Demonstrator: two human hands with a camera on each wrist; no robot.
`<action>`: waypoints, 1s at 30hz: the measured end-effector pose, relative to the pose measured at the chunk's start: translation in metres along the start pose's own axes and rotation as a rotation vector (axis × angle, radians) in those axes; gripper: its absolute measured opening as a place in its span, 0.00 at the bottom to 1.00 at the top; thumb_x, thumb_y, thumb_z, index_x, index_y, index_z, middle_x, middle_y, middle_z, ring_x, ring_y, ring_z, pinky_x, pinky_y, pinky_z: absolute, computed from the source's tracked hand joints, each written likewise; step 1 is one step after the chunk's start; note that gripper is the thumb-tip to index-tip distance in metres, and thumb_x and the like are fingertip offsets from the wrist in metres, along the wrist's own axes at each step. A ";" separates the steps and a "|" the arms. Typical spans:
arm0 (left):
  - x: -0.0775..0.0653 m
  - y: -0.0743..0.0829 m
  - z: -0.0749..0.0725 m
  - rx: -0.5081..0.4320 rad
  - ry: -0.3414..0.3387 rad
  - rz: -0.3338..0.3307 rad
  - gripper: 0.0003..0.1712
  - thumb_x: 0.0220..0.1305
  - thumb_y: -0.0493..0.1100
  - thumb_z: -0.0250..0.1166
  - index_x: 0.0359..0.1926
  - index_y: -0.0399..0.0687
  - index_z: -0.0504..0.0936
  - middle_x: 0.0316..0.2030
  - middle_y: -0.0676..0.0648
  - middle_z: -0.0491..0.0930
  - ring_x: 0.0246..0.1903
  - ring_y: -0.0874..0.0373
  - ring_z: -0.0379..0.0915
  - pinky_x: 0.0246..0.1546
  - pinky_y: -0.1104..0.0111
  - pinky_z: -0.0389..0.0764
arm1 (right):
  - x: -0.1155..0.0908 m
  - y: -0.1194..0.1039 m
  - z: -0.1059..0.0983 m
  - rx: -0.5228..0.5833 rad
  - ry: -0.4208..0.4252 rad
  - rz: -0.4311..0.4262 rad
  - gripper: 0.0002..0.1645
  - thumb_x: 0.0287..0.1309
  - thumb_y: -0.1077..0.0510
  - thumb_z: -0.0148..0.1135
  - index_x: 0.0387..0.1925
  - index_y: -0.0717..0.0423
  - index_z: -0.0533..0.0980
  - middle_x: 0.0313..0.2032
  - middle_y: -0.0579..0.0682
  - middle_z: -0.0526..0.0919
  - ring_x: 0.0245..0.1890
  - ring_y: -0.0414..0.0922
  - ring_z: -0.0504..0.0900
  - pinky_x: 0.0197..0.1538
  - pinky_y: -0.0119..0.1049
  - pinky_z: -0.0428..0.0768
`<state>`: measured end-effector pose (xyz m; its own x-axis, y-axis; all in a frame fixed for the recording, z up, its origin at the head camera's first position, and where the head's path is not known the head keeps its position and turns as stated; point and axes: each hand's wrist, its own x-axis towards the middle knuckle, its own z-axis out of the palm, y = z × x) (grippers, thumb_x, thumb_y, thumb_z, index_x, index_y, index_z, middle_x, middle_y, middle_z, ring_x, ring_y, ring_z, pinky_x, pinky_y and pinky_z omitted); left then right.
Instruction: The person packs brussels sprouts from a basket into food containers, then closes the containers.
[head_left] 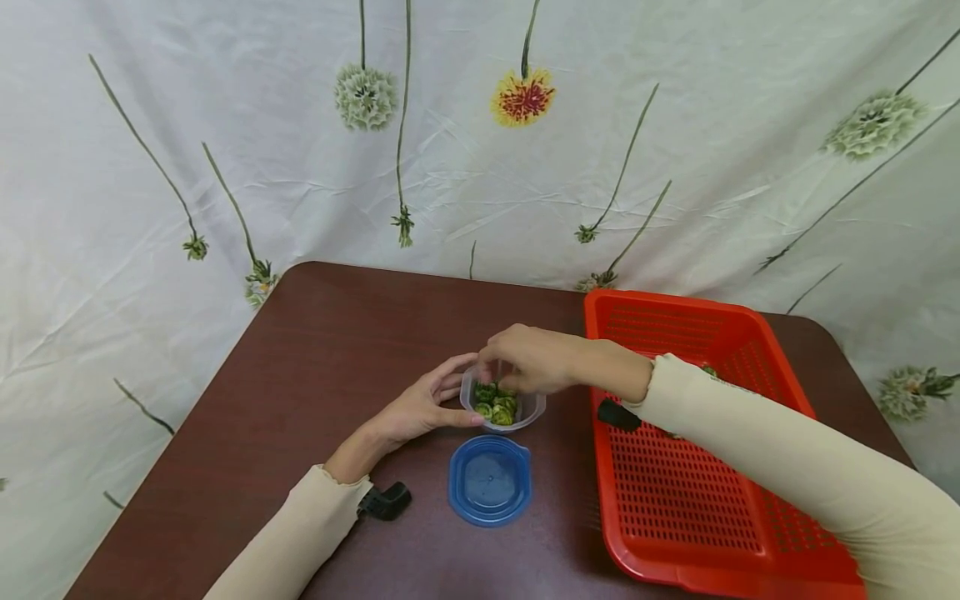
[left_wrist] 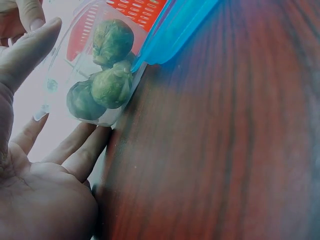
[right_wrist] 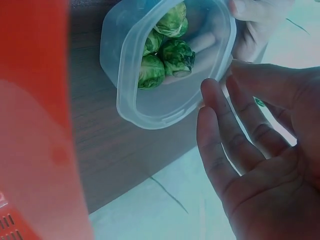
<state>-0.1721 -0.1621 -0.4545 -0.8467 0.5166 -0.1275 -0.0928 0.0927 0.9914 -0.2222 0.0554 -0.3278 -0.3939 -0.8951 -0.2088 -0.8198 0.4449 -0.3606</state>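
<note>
A small clear plastic container (head_left: 534, 410) with several Brussels sprouts (head_left: 501, 412) in it stands on the table. My left hand (head_left: 411, 412) holds it from the left, thumb at the near rim and fingers along the far side. Over the container's far right part is my right hand (head_left: 536, 358), its fingers pointing down. In the right wrist view those fingers (right_wrist: 220, 120) are extended at the rim, with no sprout seen between them. A blue lid (head_left: 491, 481) lies flat just in front of the container.
A large red plastic basket (head_left: 609, 508) stands at the right, and my right forearm reaches across it. Something small and green (head_left: 708, 370) shows inside it, mostly hidden by the sleeve. The dark brown table (head_left: 315, 358) backs onto a flowered white cloth (head_left: 465, 150).
</note>
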 end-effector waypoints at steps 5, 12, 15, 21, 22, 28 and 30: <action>0.001 0.001 0.000 0.010 -0.018 0.033 0.50 0.59 0.41 0.75 0.76 0.62 0.57 0.75 0.45 0.61 0.75 0.43 0.53 0.66 0.51 0.70 | -0.011 0.002 -0.003 0.023 0.035 0.004 0.08 0.63 0.63 0.66 0.44 0.55 0.81 0.42 0.46 0.84 0.42 0.41 0.82 0.47 0.35 0.81; 0.001 0.003 0.002 -0.002 -0.031 0.043 0.49 0.60 0.40 0.74 0.76 0.64 0.58 0.75 0.46 0.60 0.75 0.45 0.54 0.61 0.56 0.75 | -0.031 0.004 -0.006 0.041 0.104 -0.026 0.06 0.63 0.64 0.66 0.41 0.52 0.81 0.41 0.47 0.84 0.42 0.40 0.82 0.49 0.37 0.81; 0.001 0.003 0.002 -0.006 -0.028 0.044 0.49 0.59 0.40 0.75 0.76 0.64 0.58 0.75 0.47 0.61 0.75 0.46 0.55 0.60 0.58 0.76 | -0.039 0.006 -0.007 0.046 0.150 -0.047 0.08 0.63 0.65 0.65 0.41 0.52 0.81 0.41 0.44 0.84 0.42 0.39 0.81 0.50 0.36 0.81; 0.001 0.003 0.001 -0.007 -0.025 0.065 0.49 0.59 0.39 0.75 0.76 0.61 0.58 0.73 0.45 0.64 0.74 0.46 0.58 0.57 0.61 0.78 | -0.053 0.013 -0.009 0.065 0.208 -0.025 0.10 0.63 0.64 0.67 0.44 0.49 0.82 0.41 0.44 0.85 0.42 0.38 0.81 0.50 0.35 0.82; 0.001 0.002 0.001 -0.009 -0.025 0.067 0.49 0.59 0.39 0.75 0.76 0.61 0.59 0.73 0.45 0.64 0.74 0.46 0.58 0.57 0.62 0.78 | -0.055 0.014 -0.009 0.071 0.210 -0.015 0.10 0.63 0.63 0.67 0.44 0.49 0.82 0.41 0.45 0.85 0.43 0.38 0.81 0.50 0.36 0.82; 0.001 0.001 0.001 -0.018 -0.029 0.078 0.49 0.59 0.38 0.75 0.75 0.61 0.59 0.73 0.45 0.65 0.74 0.46 0.59 0.56 0.63 0.78 | -0.067 0.018 -0.010 0.085 0.219 0.033 0.09 0.64 0.62 0.67 0.45 0.50 0.82 0.41 0.44 0.85 0.43 0.39 0.81 0.49 0.37 0.82; 0.000 0.001 0.002 -0.018 -0.031 0.079 0.48 0.59 0.38 0.74 0.75 0.61 0.59 0.73 0.45 0.64 0.74 0.46 0.58 0.56 0.62 0.78 | -0.073 0.021 -0.010 0.083 0.229 0.037 0.09 0.64 0.62 0.67 0.45 0.51 0.82 0.41 0.44 0.85 0.43 0.39 0.81 0.49 0.39 0.83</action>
<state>-0.1714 -0.1604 -0.4536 -0.8349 0.5482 -0.0497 -0.0363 0.0353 0.9987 -0.2149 0.1294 -0.3112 -0.5145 -0.8573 -0.0151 -0.7701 0.4698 -0.4316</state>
